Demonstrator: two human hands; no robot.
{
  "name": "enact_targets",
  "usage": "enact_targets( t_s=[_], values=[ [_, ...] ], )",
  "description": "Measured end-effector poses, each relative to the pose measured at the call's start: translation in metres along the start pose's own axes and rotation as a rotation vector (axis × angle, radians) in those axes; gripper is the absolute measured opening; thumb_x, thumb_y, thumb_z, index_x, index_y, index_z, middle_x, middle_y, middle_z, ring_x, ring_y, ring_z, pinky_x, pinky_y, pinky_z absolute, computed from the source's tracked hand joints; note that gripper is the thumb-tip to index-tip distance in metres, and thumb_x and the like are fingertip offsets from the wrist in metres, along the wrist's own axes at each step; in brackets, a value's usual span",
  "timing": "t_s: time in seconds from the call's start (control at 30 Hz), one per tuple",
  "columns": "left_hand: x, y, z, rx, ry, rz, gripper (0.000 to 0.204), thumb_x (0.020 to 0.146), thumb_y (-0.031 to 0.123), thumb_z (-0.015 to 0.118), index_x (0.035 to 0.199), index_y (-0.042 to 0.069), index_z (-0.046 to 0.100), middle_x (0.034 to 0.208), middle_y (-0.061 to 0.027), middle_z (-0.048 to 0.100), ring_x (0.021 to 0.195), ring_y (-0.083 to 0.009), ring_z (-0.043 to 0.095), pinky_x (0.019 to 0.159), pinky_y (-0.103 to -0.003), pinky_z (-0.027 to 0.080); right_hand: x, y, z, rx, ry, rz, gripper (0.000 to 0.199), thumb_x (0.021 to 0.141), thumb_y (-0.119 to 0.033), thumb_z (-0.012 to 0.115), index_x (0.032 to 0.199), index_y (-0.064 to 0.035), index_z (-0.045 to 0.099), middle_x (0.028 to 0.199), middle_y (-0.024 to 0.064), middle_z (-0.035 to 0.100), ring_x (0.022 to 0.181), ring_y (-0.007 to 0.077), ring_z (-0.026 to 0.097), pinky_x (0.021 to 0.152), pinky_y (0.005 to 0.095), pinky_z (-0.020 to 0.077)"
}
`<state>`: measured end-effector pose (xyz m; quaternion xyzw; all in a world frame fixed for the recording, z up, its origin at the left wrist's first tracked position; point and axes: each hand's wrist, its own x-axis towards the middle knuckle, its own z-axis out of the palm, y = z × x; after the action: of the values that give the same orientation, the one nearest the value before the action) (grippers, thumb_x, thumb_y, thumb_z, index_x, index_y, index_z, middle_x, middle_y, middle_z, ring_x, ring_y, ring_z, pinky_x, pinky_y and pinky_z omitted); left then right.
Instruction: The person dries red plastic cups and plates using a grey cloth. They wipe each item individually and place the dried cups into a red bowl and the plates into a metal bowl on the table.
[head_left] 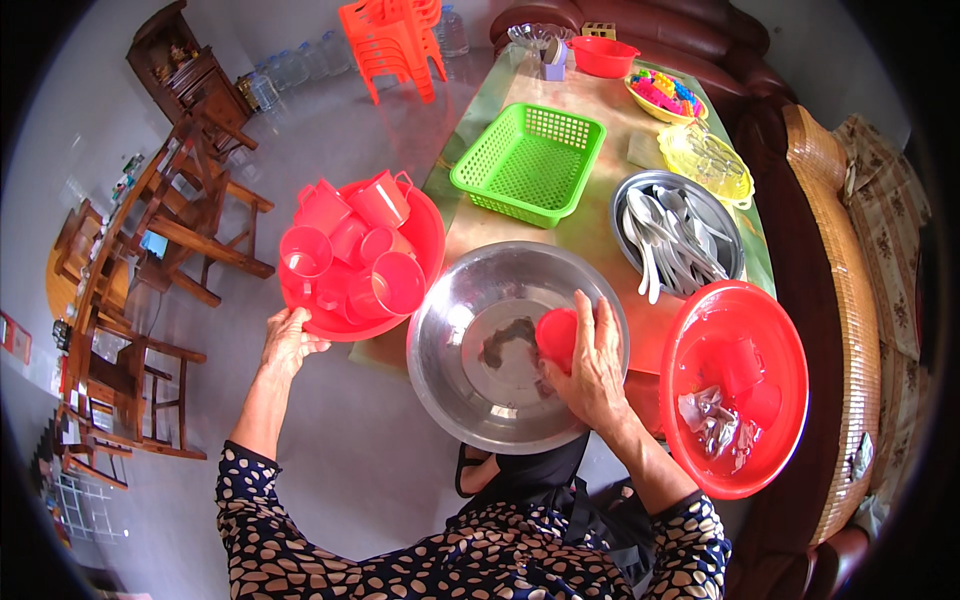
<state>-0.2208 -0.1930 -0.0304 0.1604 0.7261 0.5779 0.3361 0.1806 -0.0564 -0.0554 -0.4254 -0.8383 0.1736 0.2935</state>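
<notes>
Where fingers wrap it, red cup hides.

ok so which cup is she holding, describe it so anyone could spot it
Start at the big steel basin in the middle of the long table. Over its right side, the right hand wraps a small red plastic cup. It is the only cup inside the steel basin; the other red cups are piled in the red basin at the left.
</notes>
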Motion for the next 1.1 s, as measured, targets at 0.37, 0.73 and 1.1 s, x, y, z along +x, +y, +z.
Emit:
enact_targets(
  t_s=[0.37,0.73,1.1],
  values=[
    [0.028,-0.022,0.022,-0.063,-0.008,-0.042,0.025,0.09,0.015,0.051,0.109,-0.001,0.053,0.089,-0.0175,0.065,0.063,-0.029,0.066,0.053,-0.038,0.057,-0.064,-0.009,-0.044,-0.182,-0.402,-0.517,0.036,0.067,-0.02,0.073,0.101,-0.0119,0.063,0.098,0.0059,0.056,0.093,0.0232,0.056,0.081,0.0381,0.0446],
    [0.032,-0.033,0.058,-0.058,-0.099,-0.05,0.023,0.092,0.018,0.053,0.107,0.001,0.053,0.087,-0.0157,0.065,0.064,-0.0255,0.065,0.053,-0.036,0.057,-0.081,0.006,-0.062,-0.179,-0.273,-0.436,0.021,0.071,-0.014,0.061,0.091,-0.0093,0.064,0.097,0.0094,0.06,0.096,0.0249,0.059,0.096,0.045,0.0414],
    [0.036,-0.031,0.069,-0.075,-0.136,-0.072,0.026,0.089,0.019,0.055,0.108,0.002,0.052,0.087,-0.016,0.064,0.063,-0.0276,0.065,0.053,-0.038,0.056,-0.093,0.011,-0.066,-0.163,-0.258,-0.414,0.022,0.072,-0.014,0.061,0.092,-0.0082,0.064,0.103,0.0119,0.06,0.101,0.0268,0.059,0.099,0.0457,0.0398]
  ],
)
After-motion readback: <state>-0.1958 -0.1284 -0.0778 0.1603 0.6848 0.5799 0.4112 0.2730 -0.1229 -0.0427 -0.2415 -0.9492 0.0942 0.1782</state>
